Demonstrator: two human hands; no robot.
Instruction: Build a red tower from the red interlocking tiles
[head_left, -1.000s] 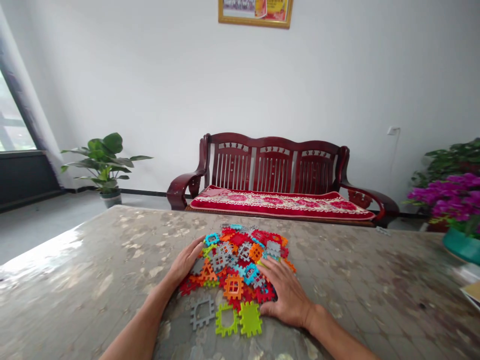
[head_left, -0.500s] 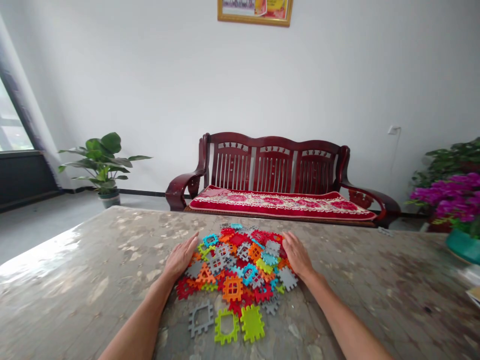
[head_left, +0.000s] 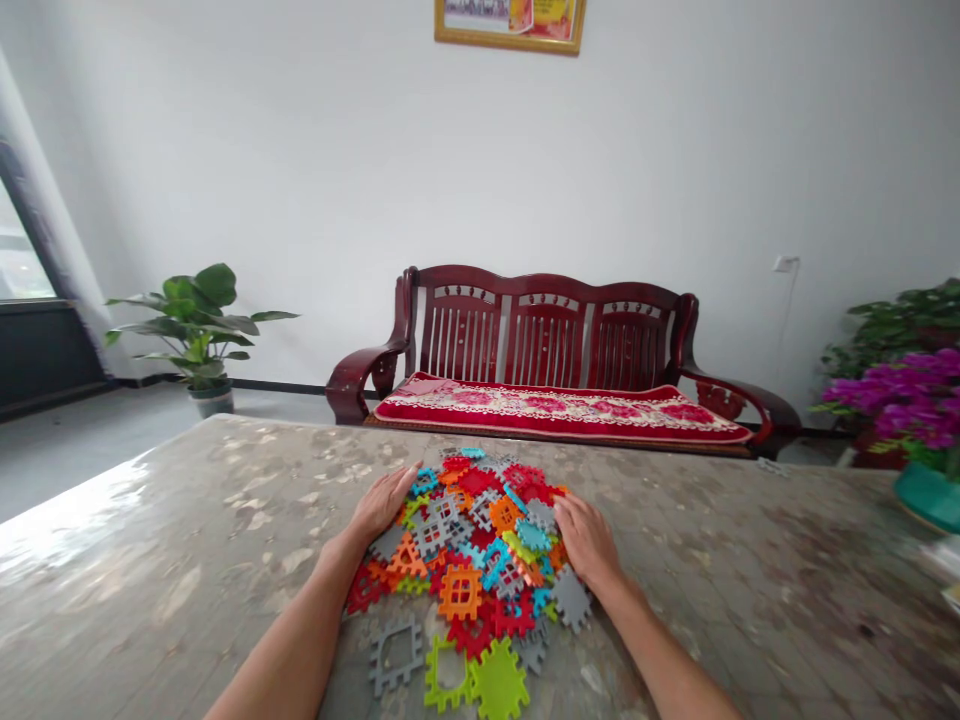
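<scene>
A heap of interlocking plastic building tiles [head_left: 480, 540] in red, orange, grey, blue and green lies on the table before me. My left hand [head_left: 384, 503] rests along the heap's left side, fingers stretched forward against the outer tiles. On the other side, my right hand [head_left: 586, 540] presses its extended fingers to the heap's right edge. Neither hand grips a tile. Closest to me lie a grey frame tile [head_left: 396, 654], a green frame tile [head_left: 448, 676] and a solid green tile [head_left: 500, 680]. An orange window tile [head_left: 460, 592] sits on the heap's near side.
The tiles lie on a patterned table [head_left: 187, 560]. Behind it stands a dark red wooden bench [head_left: 544, 335] with a red floral cushion [head_left: 555, 405]. A potted plant [head_left: 206, 320] is at the left; purple flowers [head_left: 900, 395] in a teal pot [head_left: 928, 495] stand at the right.
My right hand has moved inward and nearer to me along the heap's edge. My left hand has shifted slightly right. Several tiles have slid closer to me, and the solid green tile now touches the green frame.
</scene>
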